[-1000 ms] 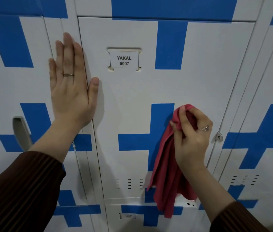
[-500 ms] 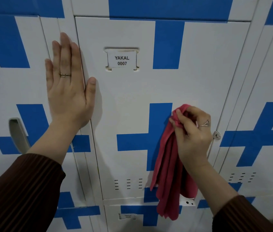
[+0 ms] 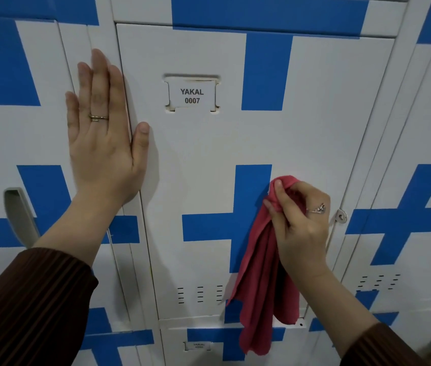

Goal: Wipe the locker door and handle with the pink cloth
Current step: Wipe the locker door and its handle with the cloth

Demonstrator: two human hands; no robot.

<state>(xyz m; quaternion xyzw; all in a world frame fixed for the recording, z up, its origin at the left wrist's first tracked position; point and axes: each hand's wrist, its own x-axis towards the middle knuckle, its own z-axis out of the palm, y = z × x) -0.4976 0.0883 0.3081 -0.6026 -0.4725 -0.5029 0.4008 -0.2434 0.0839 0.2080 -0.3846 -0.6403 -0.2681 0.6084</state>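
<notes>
The left hand [image 3: 103, 138] lies flat, fingers spread, across the seam at the left edge of the locker door [image 3: 209, 159]. The right hand [image 3: 301, 223] pinches the bunched top of the pink cloth [image 3: 259, 281], which hangs against the door's blue cross, left of the lock tab [image 3: 341, 215].

The locker door [image 3: 204, 180] is shut, white with blue cross stripes and a label reading YAKAL 0007. The pink cloth [image 3: 259, 281] hangs bunched in long folds before its lower right part, draping past the bottom edge
</notes>
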